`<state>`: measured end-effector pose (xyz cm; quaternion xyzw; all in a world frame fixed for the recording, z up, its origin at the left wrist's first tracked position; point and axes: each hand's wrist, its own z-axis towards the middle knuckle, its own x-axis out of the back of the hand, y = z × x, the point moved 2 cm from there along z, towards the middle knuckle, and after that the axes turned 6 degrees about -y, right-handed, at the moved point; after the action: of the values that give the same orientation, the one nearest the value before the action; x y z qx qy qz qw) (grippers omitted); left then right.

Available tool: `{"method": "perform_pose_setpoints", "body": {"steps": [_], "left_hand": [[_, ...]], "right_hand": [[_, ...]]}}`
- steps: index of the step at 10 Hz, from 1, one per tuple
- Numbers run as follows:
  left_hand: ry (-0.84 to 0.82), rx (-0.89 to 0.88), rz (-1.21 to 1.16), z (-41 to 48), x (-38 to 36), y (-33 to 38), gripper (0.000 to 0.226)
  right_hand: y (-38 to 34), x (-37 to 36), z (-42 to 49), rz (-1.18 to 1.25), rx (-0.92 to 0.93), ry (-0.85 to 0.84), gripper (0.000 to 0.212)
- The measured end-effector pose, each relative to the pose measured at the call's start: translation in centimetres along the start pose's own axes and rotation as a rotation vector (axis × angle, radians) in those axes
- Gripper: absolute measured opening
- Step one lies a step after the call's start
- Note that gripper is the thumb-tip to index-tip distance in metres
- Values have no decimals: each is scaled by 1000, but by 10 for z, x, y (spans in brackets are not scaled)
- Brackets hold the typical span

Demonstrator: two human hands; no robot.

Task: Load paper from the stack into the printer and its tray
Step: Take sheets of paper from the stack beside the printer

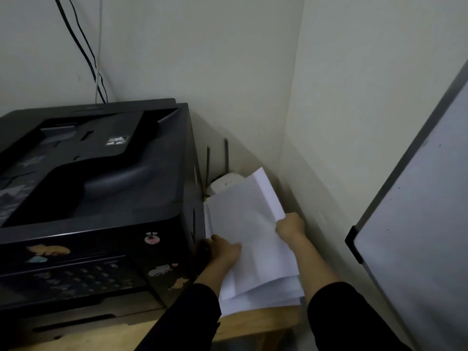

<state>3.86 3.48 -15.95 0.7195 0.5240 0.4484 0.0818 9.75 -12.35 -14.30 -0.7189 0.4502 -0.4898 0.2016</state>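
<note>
Right of the printer [96, 188], on the tabletop [255, 323], the paper stack [253, 249] is steadied by the left hand [224, 250] while top sheets [266, 193], pinched by the right hand [290, 225], are peeled up, apparently for loading.

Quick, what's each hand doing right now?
Left hand: lies on the paper stack; grip cannot be told.
Right hand: closed on lifted sheets.
</note>
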Motion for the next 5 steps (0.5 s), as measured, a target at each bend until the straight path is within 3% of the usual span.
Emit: {"method": "perform_pose_setpoints", "body": {"steps": [1,2,3,4,5], "left_hand": [[-5,85,-341,-3,5,14,80],[-71,44,-465,-9,15,38,58],[30,41,-525,-25,28,70,41],[80,-143,265,-23,47,117,43],[169,-199,-187,-72,92,159,37]], "right_hand": [[-16,24,3,-24,-8,5,19],[-37,50,6,72,-1,55,21],[-63,72,-3,29,37,159,26],[-114,96,-24,-14,130,166,24],[-162,118,-36,-111,210,145,13]]}}
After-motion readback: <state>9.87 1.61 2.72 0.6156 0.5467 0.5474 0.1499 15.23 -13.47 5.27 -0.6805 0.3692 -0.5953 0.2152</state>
